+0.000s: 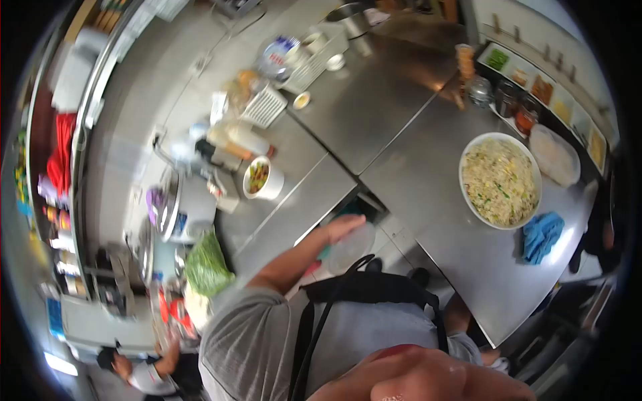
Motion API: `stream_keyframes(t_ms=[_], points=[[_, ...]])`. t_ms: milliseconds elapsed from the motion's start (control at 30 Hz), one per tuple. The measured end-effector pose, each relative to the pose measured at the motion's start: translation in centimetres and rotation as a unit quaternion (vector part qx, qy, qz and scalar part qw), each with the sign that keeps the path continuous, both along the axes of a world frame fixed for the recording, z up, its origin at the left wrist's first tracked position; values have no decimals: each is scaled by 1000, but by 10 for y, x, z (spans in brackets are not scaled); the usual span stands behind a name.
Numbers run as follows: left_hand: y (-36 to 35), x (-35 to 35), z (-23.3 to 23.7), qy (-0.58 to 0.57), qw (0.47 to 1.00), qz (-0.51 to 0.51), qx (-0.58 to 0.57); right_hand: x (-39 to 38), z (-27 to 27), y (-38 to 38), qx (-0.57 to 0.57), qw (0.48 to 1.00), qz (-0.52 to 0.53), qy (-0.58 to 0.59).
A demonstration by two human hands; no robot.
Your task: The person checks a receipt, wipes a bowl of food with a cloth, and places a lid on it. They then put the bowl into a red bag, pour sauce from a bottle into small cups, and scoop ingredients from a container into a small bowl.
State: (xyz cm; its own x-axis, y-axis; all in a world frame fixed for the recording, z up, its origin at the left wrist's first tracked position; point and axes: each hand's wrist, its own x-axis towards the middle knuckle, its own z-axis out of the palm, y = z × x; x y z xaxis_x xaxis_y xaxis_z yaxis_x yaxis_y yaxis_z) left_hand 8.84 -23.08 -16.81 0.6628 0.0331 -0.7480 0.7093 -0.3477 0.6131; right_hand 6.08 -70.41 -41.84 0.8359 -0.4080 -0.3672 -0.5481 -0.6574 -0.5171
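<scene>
My left hand (344, 228) reaches out in front of my apron, at the gap between the two steel counters. Its fingers are on a translucent plastic container (354, 247), which hangs over the floor tiles. The container looks see-through, and I cannot make out anything inside it. Of my right arm (459, 315) only a piece shows, low beside the right counter's edge; the right hand itself is hidden. To the right stands a large white bowl (464, 190) heaped with fried rice (500, 180). A crumpled blue cloth (542, 237) lies beside the bowl.
A white tub (271, 187) of chopped food stands on the left counter (294, 214), near bottles and baskets (265, 107). Bagged greens (208, 264) lie lower left. Jars (480, 91) and topping trays (542, 88) line the right counter (428, 180). Another person (150, 374) works at far left.
</scene>
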Motion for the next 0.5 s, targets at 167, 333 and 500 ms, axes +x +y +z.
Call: stream_keyframes(t_ms=[167, 333, 500], points=[[24, 6, 29, -113, 988, 102, -37, 9, 79, 58, 207, 974, 88, 11], [43, -5, 22, -245, 946, 210, -21, 18, 176, 180, 461, 846, 211, 164], [60, -17, 21, -392, 893, 212, 62, 31, 229, 296, 750, 577, 289, 143]])
